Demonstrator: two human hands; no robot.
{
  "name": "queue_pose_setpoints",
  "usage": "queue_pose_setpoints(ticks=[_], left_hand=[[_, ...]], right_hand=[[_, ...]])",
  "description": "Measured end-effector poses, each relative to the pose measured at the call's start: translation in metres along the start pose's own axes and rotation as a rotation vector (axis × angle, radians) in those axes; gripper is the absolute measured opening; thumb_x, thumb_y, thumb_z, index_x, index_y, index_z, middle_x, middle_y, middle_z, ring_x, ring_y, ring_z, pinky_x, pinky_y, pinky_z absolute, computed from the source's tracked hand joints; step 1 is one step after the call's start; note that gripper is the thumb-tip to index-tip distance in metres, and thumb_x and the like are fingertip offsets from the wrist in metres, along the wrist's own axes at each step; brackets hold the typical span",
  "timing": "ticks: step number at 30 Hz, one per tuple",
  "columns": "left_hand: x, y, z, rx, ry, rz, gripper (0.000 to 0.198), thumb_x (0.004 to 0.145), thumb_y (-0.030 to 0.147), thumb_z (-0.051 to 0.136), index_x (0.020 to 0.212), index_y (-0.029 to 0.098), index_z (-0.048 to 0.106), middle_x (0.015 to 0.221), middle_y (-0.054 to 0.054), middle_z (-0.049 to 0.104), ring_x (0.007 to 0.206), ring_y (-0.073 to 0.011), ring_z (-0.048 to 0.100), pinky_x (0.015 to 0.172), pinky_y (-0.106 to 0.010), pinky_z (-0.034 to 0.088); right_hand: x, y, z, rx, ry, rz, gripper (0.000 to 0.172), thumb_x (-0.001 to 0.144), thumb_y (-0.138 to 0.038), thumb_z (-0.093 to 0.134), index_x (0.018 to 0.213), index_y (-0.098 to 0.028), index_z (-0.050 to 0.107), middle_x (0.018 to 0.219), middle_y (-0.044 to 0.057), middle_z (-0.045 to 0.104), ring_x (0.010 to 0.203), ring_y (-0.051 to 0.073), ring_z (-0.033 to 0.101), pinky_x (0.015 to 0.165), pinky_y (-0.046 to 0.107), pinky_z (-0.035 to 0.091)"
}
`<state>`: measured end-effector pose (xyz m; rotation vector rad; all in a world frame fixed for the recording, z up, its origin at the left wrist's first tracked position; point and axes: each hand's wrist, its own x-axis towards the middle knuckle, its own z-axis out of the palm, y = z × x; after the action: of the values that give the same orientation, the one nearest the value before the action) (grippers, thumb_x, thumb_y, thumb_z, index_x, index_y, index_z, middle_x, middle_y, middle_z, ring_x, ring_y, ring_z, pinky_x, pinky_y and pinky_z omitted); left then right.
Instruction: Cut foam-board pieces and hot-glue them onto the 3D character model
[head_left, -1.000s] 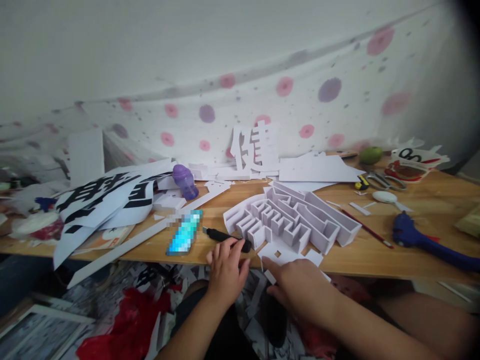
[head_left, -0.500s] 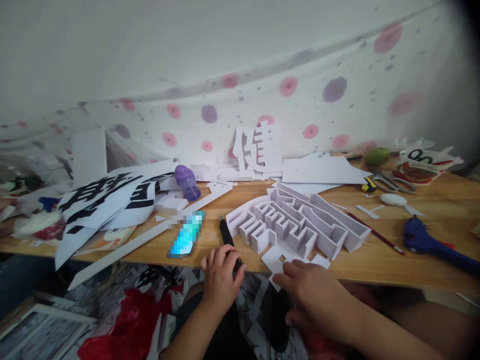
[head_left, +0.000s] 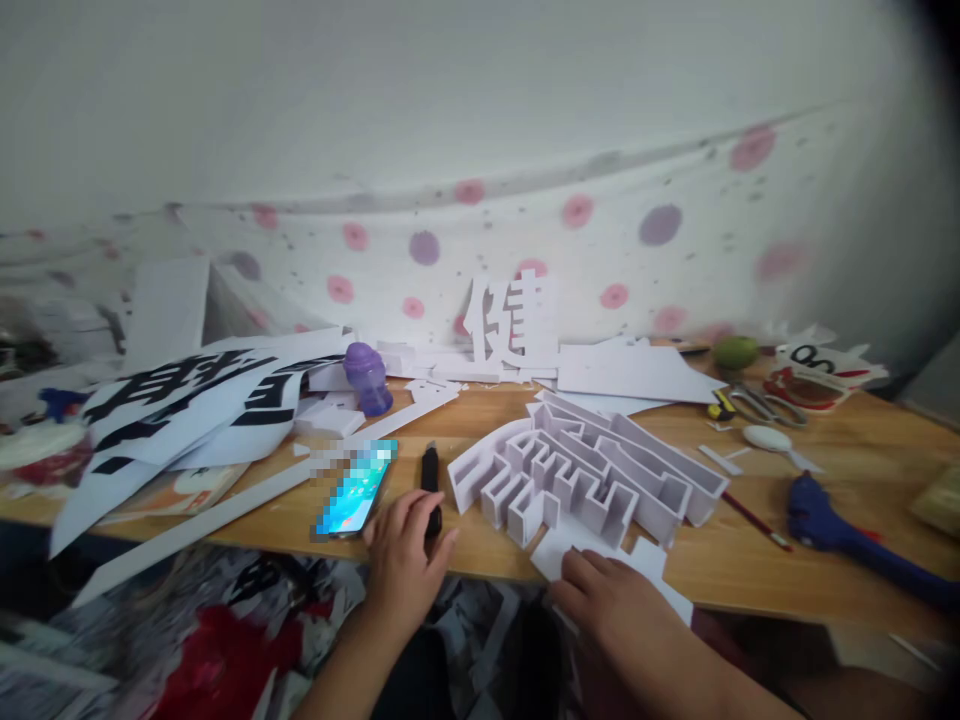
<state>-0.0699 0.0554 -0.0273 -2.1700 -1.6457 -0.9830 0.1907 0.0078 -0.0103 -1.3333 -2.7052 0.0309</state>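
My left hand (head_left: 409, 550) rests at the table's front edge, fingers curled around the lower end of a black utility knife (head_left: 430, 470) lying on the wood. My right hand (head_left: 611, 595) grips a flat white board piece (head_left: 551, 547), which juts past the edge; its fingertips are partly hidden. Just behind that piece sits a large white raised character (head_left: 592, 460) with upright strip walls, open at the top. A phone with a lit screen (head_left: 360, 492) lies left of the knife.
A blue glue gun (head_left: 817, 515), a red pencil (head_left: 757, 520) and scissors (head_left: 765, 405) lie on the right. A purple bottle (head_left: 367, 380) and printed sheets (head_left: 202, 400) are left. A cut-out white character (head_left: 514, 320) leans on the back wall. Scraps cover the floor.
The camera view has shifted. My left hand and the knife have moved left, away from the raised character, and the knife points straighter ahead. The white piece in my right hand has turned.
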Motion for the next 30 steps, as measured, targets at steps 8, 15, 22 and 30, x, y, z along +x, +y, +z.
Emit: queue_pose_setpoints(ticks=[8,15,22,30], left_hand=[[0.040,0.001,-0.001,-0.256,-0.305,0.193,0.055,0.072,0.012,0.061,0.124,0.030,0.052,0.139,-0.007,0.046,0.120,-0.0261,0.052,0.096,-0.040,0.048],[0.036,-0.010,0.015,-0.246,-0.152,0.307,0.038,0.077,0.012,0.054,0.111,0.028,0.059,0.128,-0.007,0.056,0.109,-0.0223,0.061,0.089,-0.033,0.053],[0.021,0.004,0.020,-0.182,0.077,0.294,0.022,0.083,0.020,0.051,0.102,0.026,0.061,0.116,-0.007,0.060,0.097,-0.0206,0.066,0.076,-0.028,0.058],[0.009,0.015,0.009,-0.059,0.169,0.299,0.021,0.088,0.028,0.048,0.104,0.023,0.060,0.114,-0.008,0.059,0.092,-0.0202,0.065,0.075,-0.031,0.055]], right_hand=[[-0.004,0.018,0.027,-0.079,0.152,-0.146,0.015,0.076,-0.028,0.066,0.075,-0.020,0.053,0.080,-0.001,0.060,0.072,0.018,0.054,0.060,0.031,0.034],[-0.005,0.031,0.006,-0.089,0.170,-0.130,0.015,0.078,-0.031,0.063,0.074,-0.021,0.052,0.077,-0.001,0.059,0.071,0.017,0.051,0.060,0.031,0.030],[-0.009,0.039,-0.024,0.061,-0.006,0.010,0.005,0.081,-0.028,0.060,0.085,-0.025,0.059,0.090,-0.001,0.060,0.083,0.017,0.051,0.072,0.031,0.033],[-0.010,0.068,-0.037,0.135,-0.044,0.141,0.046,0.066,-0.018,0.069,0.109,-0.027,0.057,0.101,0.002,0.059,0.091,0.022,0.053,0.077,0.032,0.037]])
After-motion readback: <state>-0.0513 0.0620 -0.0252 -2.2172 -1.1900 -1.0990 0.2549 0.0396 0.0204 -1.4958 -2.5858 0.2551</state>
